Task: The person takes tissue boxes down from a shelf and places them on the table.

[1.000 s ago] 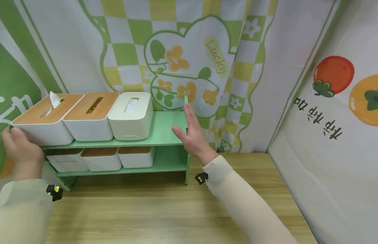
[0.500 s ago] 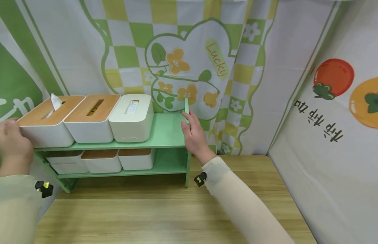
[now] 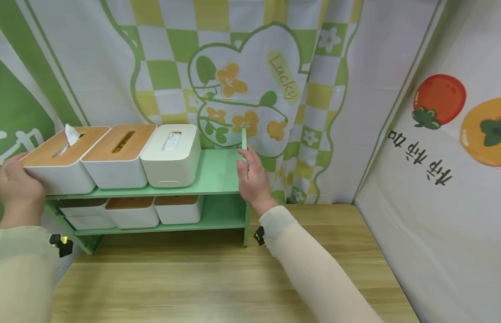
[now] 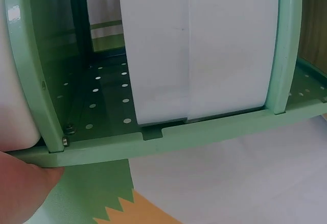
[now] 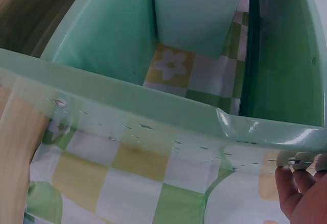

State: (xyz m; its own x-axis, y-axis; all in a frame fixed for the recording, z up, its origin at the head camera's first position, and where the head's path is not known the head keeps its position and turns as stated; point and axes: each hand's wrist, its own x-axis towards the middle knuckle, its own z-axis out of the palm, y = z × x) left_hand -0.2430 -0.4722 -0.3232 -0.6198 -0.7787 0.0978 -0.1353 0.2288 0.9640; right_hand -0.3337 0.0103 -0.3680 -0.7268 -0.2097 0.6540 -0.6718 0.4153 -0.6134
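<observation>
A green two-tier rack (image 3: 224, 172) stands against the curtain. Its top shelf bears two white tissue boxes with wooden lids, the left tissue box (image 3: 60, 172) and the middle tissue box (image 3: 115, 172), plus a cream tissue box (image 3: 171, 161). At the rack's left end my left hand (image 3: 20, 190) rests along the outside; the left wrist view shows part of it touching the green frame (image 4: 97, 150). My right hand (image 3: 254, 181) lies on the right end panel (image 5: 153, 106), its fingertips (image 5: 286, 183) touching the outer face in the right wrist view.
On the lower shelf sit three more white boxes, including one with a wooden lid (image 3: 131, 213). The rack stands on a wooden table (image 3: 202, 278). A checked curtain (image 3: 163, 74) hangs behind, and a printed cloth wall (image 3: 428, 215) rises at the right.
My right hand has come down from beside the right panel onto its outer side. My left hand has shifted slightly left from the corner of the left tissue box. The boxes look unmoved.
</observation>
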